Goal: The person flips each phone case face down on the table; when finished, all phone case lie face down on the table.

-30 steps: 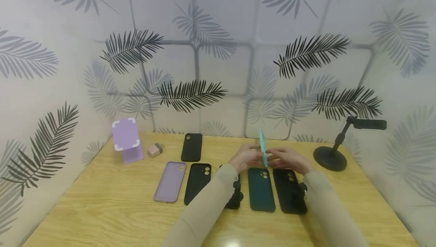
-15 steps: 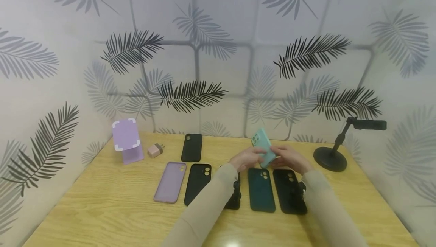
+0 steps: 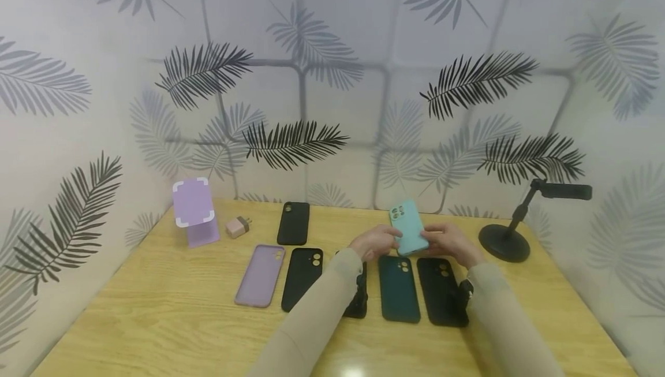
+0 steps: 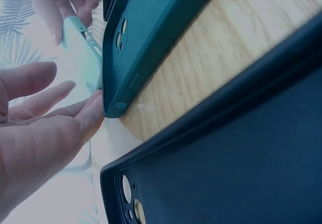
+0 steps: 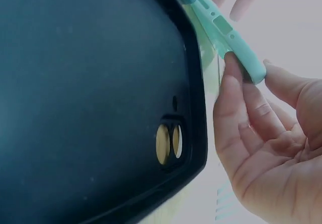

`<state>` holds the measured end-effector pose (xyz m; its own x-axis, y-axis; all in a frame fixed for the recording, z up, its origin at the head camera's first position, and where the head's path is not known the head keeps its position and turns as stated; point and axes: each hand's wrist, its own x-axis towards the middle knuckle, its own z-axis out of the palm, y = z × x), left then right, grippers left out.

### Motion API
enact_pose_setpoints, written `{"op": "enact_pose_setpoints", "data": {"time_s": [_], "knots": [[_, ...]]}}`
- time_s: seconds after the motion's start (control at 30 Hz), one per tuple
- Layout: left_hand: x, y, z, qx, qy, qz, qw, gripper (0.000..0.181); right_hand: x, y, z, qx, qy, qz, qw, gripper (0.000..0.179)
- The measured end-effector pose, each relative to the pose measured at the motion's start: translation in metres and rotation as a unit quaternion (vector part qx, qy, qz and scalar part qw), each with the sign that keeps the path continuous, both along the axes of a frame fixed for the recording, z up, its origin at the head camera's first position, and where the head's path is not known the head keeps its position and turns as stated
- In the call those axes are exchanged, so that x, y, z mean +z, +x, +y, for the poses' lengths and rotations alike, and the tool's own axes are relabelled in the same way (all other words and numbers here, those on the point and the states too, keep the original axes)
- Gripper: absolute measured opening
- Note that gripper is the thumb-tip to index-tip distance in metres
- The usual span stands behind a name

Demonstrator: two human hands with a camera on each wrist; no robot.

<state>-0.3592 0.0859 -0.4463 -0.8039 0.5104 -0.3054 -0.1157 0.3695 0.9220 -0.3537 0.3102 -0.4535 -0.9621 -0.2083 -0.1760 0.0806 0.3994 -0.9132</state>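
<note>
A mint-green phone case (image 3: 408, 228) with camera cutouts is held tilted above the back of the table, its back toward me in the head view. My right hand (image 3: 451, 242) pinches its lower right side; in the right wrist view, thumb and fingers (image 5: 289, 85) grip one end. At its lower left edge, my left hand (image 3: 376, 241) holds it lightly, with fingertips (image 4: 93, 105) against the corner in the left wrist view. Glare washes out part of that contact. Just in front lie a dark teal phone case (image 3: 399, 289) and a black phone case (image 3: 441, 293).
Another black case (image 3: 357, 296) is partly under my left wrist. Further left lie a black case (image 3: 302, 277), a lilac case (image 3: 261, 276) and a black case (image 3: 293, 224) behind. A pink charger plug (image 3: 238, 227), lilac stand (image 3: 194, 206) and black stand (image 3: 504, 242) flank them.
The mint phone case has turned from edge-on to showing its back with the camera cutouts. Both hands have shifted slightly with it; the other cases stay put.
</note>
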Motion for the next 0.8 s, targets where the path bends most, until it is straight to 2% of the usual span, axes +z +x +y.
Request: {"op": "enact_pose_setpoints", "data": {"time_s": [0.2, 0.37, 0.6, 0.8], "knots": [[-0.0008, -0.0005, -0.0005, 0.006, 0.012, -0.011, 0.9998, 0.047, -0.0031, 0.0028, 0.0005, -0.026, 0.037, 0.007, 0.9989, 0.051], [-0.0024, -0.0004, -0.0007, 0.01, 0.011, -0.007, 0.9999, 0.05, -0.0073, 0.0029, 0.0006, -0.043, 0.049, 0.002, 0.9979, 0.05], [-0.004, -0.0032, -0.0005, 0.018, 0.041, -0.013, 0.9989, 0.063, -0.0084, 0.0021, 0.0009, -0.042, 0.051, -0.001, 0.9978, 0.046], [-0.002, -0.0007, -0.0012, 0.019, 0.035, -0.014, 0.9991, 0.069, -0.0071, 0.0046, 0.0005, -0.032, 0.061, 0.008, 0.9976, 0.045]]}}
